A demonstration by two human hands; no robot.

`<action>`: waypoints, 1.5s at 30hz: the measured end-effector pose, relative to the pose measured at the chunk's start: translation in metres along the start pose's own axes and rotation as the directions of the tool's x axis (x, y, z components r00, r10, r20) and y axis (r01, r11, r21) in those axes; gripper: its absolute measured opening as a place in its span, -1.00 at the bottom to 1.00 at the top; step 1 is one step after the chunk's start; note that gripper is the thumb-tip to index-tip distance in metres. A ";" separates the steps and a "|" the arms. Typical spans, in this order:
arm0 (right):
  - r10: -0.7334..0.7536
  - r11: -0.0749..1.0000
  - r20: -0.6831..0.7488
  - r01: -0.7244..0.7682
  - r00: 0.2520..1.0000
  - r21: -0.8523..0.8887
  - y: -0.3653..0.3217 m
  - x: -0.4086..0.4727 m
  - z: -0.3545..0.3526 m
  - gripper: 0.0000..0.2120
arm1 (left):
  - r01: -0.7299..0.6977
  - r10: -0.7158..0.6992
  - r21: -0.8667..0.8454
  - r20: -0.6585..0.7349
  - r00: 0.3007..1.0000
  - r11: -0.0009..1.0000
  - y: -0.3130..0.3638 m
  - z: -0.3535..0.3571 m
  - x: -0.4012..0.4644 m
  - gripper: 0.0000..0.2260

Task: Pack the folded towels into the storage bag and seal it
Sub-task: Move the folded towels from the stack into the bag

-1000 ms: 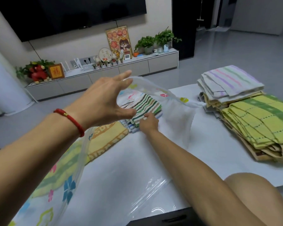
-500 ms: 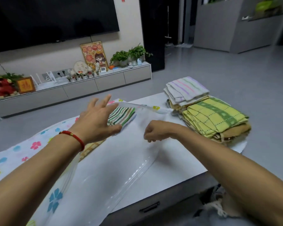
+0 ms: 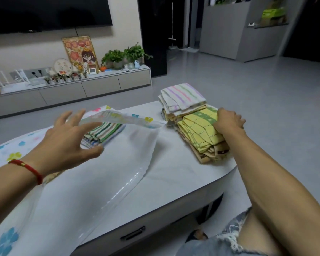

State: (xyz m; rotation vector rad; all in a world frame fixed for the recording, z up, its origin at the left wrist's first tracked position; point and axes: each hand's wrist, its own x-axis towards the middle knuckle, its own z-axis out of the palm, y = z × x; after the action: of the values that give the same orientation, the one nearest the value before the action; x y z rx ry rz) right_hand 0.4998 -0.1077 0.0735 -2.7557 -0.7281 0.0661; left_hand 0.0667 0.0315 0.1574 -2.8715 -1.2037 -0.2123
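**Grey tabletop, bag partly filled, next towel in hand**

Pale grey tabletop (image 3: 174,174) carries everything we are working with; the storage bag (image 3: 103,182), clear plastic printed with coloured flowers, lies across its left half with the mouth lifted open; inside it we see a striped towel stack (image 3: 104,132) already placed, so packing has begun. Our left hand (image 3: 68,143) props the bag's upper flap with fingers spread and relaxed, gripping nothing as far as we can tell; our right hand (image 3: 227,121) curls over the far edge of the yellow-green checked towel (image 3: 196,132) topping the nearer pile, seemingly grasping it. Just behind that pile sits a pastel striped towel (image 3: 183,96) on more folded cloth, touching it. We judge the task perhaps a third done: both outer piles wait to go in, and the seal is not yet closed. Beyond stand a low TV cabinet (image 3: 100,85) and potted plants (image 3: 126,55).
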 end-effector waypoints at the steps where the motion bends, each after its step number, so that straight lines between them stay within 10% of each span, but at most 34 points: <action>1: 0.002 1.000 0.016 -0.002 1.000 0.016 -0.001 0.002 -0.002 -0.66 | -0.004 0.004 0.017 0.007 1.000 1.000 0.000 0.001 -0.002 -0.30; 11: -0.207 0.883 0.410 -0.012 0.888 0.470 0.003 -0.003 -0.046 -0.36 | 0.044 -0.045 0.116 0.006 0.999 0.992 -0.007 -0.001 -0.036 -0.43; 18: -0.681 0.592 0.560 -0.096 0.471 0.800 0.005 -0.051 -0.066 -0.48 | 0.124 -0.135 0.186 0.048 0.990 0.975 -0.034 0.011 -0.090 -0.45; 24: -0.865 0.496 0.486 0.063 0.126 0.866 -0.088 -0.137 -0.026 -0.54 | 0.109 -0.171 0.310 0.183 0.968 0.945 -0.060 0.009 -0.105 -0.24; 28: -0.871 0.490 0.489 -0.155 -0.043 0.858 -0.156 -0.194 0.031 -0.48 | 0.079 -0.120 0.241 0.160 0.980 0.967 -0.075 -0.028 -0.096 -0.16; 32: -0.860 0.450 0.499 -0.297 0.111 0.842 -0.235 -0.238 0.085 -0.49 | 0.036 -0.056 0.134 0.149 0.987 0.990 -0.079 -0.056 -0.086 -0.12; 37: -0.800 0.058 0.332 -0.486 0.500 0.872 -0.349 -0.255 0.122 -0.54 | 0.026 -0.033 0.064 0.104 0.994 0.998 -0.083 -0.075 -0.075 -0.17; 40: -0.642 0.179 0.290 -0.229 0.709 0.957 -0.378 -0.266 0.155 -0.46 | 0.026 -0.030 0.047 0.087 0.996 0.999 -0.086 -0.077 -0.073 -0.18; 45: -0.549 0.295 0.269 -0.117 0.791 0.948 -0.388 -0.282 0.203 -0.40 | 0.026 -0.028 0.019 0.087 0.996 0.999 -0.091 -0.071 -0.075 -0.20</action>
State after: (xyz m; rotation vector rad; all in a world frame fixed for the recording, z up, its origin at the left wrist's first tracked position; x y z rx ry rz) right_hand 0.0456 0.1302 -0.0173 -1.3778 -0.8289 0.9747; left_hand -0.0579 0.0371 0.2152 -2.8781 -1.2519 -0.0773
